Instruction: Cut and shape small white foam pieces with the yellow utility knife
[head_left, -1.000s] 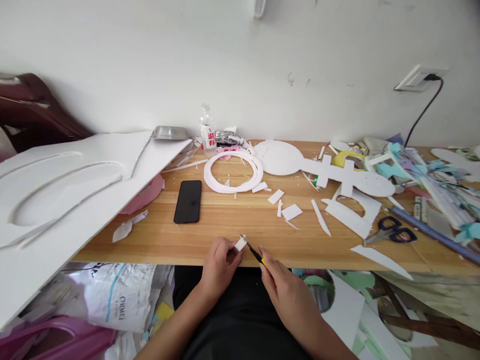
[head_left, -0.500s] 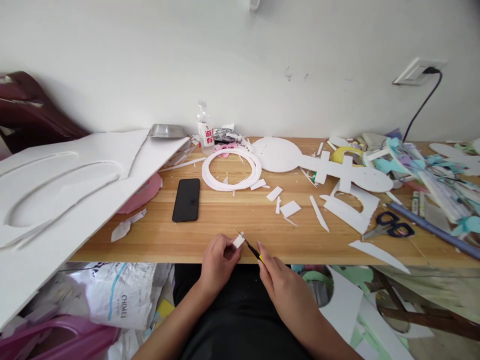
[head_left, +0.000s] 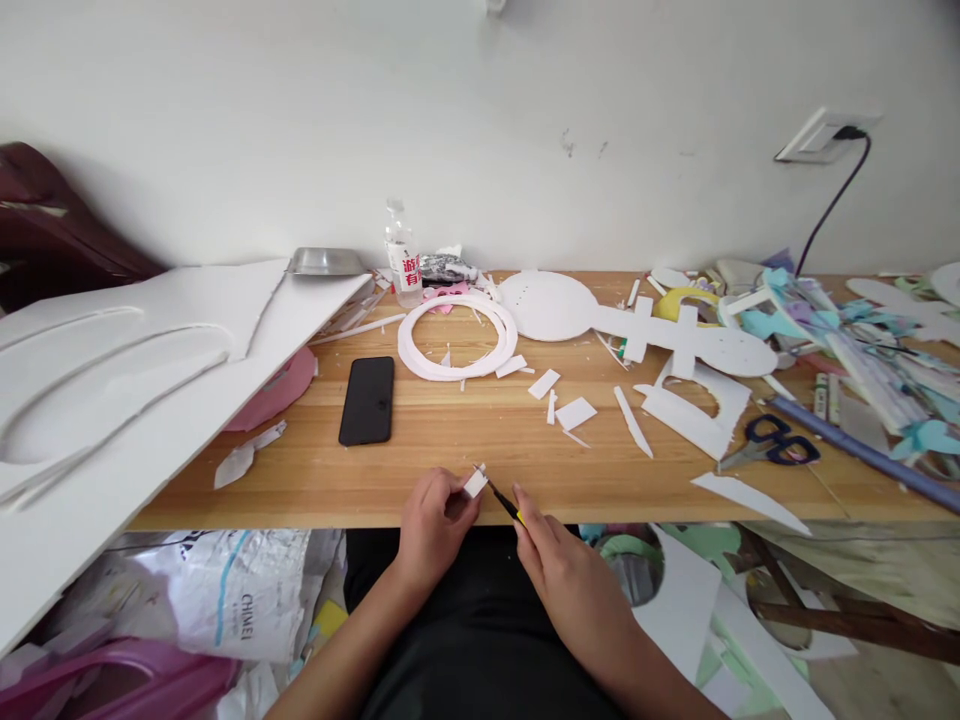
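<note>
So your left hand (head_left: 435,520) had a small white foam piece (head_left: 475,483) pinched between thumb and fingers, near the front edge of the wooden surface (head_left: 300,495). Your right hand (head_left: 562,570) was wrapped around a black-and-yellow craft knife (head_left: 507,504), blade right at the piece's upper edge. Your phone (head_left: 366,401) lay off to the left, a white ring (head_left: 406,342) beyond it, scissors (head_left: 780,440) well over to the right.

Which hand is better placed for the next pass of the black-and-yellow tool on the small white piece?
Right, I'd judge: the right hand grips the black-and-yellow tool, its tip at the small white piece, while the left hand is occupied pinching that piece.
</note>
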